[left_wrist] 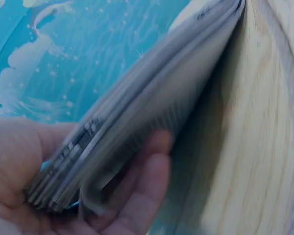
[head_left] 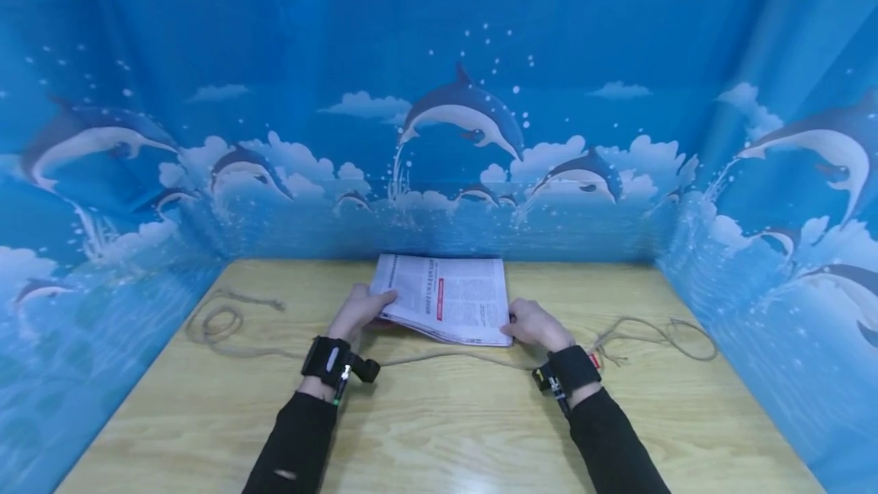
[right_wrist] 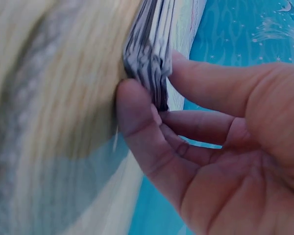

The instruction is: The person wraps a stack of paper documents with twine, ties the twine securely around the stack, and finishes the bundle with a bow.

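Folded stack of grey-white printed newspaper (head_left: 446, 299), gripped by two hands

One stack lies at the far middle of the pale, wood-grained tabletop (head_left: 439, 433), its far edge against the foot of a blue, dolphin-printed curtain (head_left: 439, 6) that covers three sides: left, far and right. Many thin sheets show along its edges, layered and slightly crumpled, and a red block stands among the print on top.

Two bare hands hold it. The left hand (head_left: 360, 309) is clamped on the left side — thumb above, fingers curled underneath — and that side is tilted up off the wood. The right hand (head_left: 538, 324) pinches the near right corner between thumb and fingers.

What looks like one beige, twisted-fibre rope (head_left: 446, 353) crosses the table on the near side of the stack, partly hidden by the wrists; it coils in rounded loops at the left and spreads in looser ones at the right. Two black wrist straps (head_left: 325, 358) and two black sleeves (head_left: 298, 441) complete the arms.
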`<state>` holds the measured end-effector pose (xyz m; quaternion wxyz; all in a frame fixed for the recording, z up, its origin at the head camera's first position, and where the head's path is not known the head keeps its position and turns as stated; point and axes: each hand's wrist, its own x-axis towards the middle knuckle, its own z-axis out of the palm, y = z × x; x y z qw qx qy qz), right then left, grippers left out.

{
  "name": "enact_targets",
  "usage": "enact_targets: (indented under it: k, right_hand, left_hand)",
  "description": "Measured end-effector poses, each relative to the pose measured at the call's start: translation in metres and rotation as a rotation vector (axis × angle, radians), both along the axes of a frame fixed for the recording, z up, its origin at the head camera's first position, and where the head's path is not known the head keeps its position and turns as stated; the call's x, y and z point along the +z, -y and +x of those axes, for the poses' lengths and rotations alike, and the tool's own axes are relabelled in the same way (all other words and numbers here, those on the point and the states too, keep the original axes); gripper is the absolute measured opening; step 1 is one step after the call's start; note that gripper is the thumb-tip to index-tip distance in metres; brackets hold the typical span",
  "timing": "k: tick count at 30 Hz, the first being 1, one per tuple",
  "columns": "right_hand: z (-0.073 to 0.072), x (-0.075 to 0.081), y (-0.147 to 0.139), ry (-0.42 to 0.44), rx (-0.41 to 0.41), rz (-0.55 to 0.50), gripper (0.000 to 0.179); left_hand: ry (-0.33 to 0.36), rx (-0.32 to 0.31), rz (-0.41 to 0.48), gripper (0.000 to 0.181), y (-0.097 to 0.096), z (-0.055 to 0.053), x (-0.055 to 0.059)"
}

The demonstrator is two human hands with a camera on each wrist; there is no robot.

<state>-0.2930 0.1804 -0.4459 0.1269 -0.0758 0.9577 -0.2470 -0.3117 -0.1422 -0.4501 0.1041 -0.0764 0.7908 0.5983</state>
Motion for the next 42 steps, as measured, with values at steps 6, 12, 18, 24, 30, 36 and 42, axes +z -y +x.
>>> enact_targets:
  k: [6, 12, 18, 24, 30, 36, 42]
  right_hand:
    - [-0.001, -0.001, 0.002, 0.012, -0.014, -0.002, 0.01]
    - [0.001, -0.001, 0.003, 0.011, -0.01, -0.005, 0.007]
    - [0.001, -0.001, 0.003, 0.027, -0.006, -0.031, 0.009]
    - [0.002, -0.001, 0.003, 0.015, 0.0, -0.06, 0.011]
    - [0.002, -0.001, 0.003, 0.011, -0.003, -0.071, 0.011]
    - [0.002, -0.001, 0.006, 0.003, -0.019, -0.079, 0.01]
    - [0.002, -0.003, 0.006, -0.02, -0.021, -0.069, 0.01]
  left_hand:
    - [0.051, 0.009, 0.052, 0.034, 0.003, 0.001, 0.004]
    - [0.111, -0.015, 0.249, 0.042, 0.013, 0.001, -0.001]
    - [0.17, 0.007, 0.448, 0.042, 0.02, -0.001, -0.011]
    - [0.191, -0.071, 0.433, 0.046, 0.025, 0.003, -0.01]
    - [0.162, -0.111, 0.449, 0.05, 0.027, 0.008, -0.009]
    - [0.145, -0.039, 0.321, 0.046, 0.026, 0.008, -0.014]
    - [0.121, -0.081, 0.376, 0.041, 0.025, 0.009, -0.018]
